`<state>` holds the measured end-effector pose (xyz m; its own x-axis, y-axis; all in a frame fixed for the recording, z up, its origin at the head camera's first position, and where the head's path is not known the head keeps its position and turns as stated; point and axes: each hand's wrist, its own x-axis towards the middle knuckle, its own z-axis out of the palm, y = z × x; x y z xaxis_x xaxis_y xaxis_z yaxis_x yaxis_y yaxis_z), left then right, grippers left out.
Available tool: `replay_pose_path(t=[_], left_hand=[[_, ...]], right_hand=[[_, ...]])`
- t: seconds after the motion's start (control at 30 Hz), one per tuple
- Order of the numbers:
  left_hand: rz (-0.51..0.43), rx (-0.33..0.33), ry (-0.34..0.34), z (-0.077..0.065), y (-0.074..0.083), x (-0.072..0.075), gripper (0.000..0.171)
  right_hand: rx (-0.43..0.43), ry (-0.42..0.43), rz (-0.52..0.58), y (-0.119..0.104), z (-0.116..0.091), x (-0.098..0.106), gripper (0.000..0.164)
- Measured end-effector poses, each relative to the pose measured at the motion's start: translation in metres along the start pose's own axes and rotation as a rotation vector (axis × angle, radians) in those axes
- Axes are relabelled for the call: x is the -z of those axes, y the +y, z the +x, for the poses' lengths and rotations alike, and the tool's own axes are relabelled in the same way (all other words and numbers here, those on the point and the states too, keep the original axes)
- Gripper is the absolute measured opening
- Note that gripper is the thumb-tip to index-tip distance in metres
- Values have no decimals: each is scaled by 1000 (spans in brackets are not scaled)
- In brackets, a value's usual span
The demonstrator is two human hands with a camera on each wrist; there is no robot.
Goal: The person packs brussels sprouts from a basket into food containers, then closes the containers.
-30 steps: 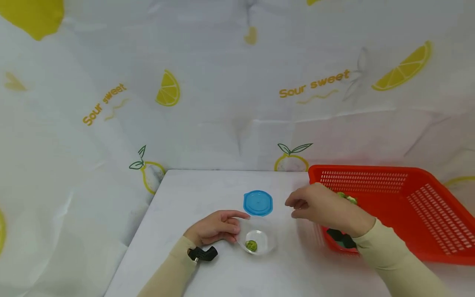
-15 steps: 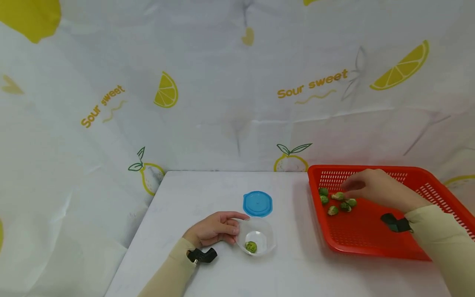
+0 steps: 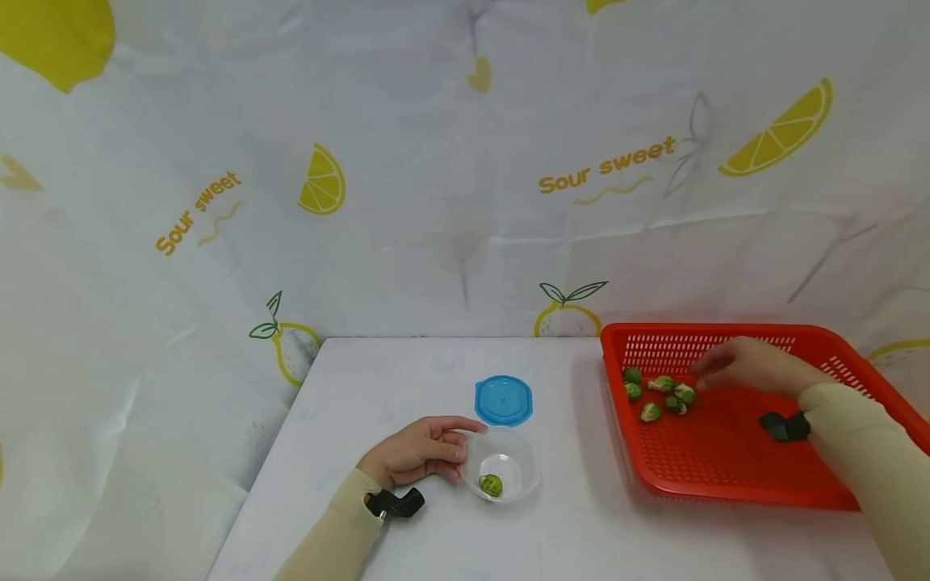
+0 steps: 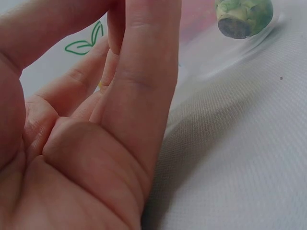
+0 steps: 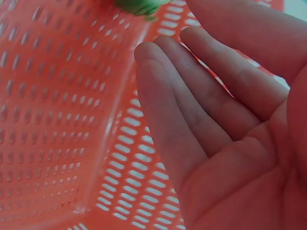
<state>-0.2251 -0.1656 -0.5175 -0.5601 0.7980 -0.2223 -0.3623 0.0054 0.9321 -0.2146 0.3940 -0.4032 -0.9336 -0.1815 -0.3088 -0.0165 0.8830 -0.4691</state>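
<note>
My left hand [image 3: 420, 452] holds the left rim of a clear plastic bowl [image 3: 520, 445] on the white table. One Brussels sprout [image 3: 490, 485] lies inside the bowl; in the left wrist view that sprout [image 4: 244, 18] shows through the clear wall. Over the red basket [image 3: 734, 444], my right hand [image 3: 759, 365] reaches down just right of several loose Brussels sprouts [image 3: 684, 394]. In the right wrist view the fingers of the right hand [image 5: 216, 115] are extended with nothing between them, and part of a green sprout [image 5: 139, 5] shows at the top.
A blue lid [image 3: 504, 401] lies flat on the table [image 3: 407, 379] just behind the bowl. The basket's perforated walls stand up around the sprouts. A white backdrop [image 3: 436, 161] with lemon prints rises behind the table.
My right hand has moved from beside the bowl rightward into the basket, uncovering the sprouts there, then slightly farther right. The left hand and bowl have stayed in place.
</note>
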Motion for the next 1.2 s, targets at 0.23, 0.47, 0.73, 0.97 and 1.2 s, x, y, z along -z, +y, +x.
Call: replay_pose_path(t=[0.23, 0.47, 0.73, 0.97, 1.2], left_hand=[[-7, 1, 0, 0, 0, 0, 58], [-4, -2, -5, 1, 0, 1, 57], [-8, -11, -13, 1, 0, 2, 57], [-5, -8, -7, 0, 1, 1, 62], [-13, -7, -8, 0, 0, 2, 61]], right_hand=[[25, -34, 0, 10, 10, -3, 39], [18, -57, 7, 7, 14, -6, 39], [-8, -67, 12, 7, 17, -10, 38], [-7, -76, 22, 7, 20, -11, 38], [3, -87, 3, 7, 22, -12, 32]])
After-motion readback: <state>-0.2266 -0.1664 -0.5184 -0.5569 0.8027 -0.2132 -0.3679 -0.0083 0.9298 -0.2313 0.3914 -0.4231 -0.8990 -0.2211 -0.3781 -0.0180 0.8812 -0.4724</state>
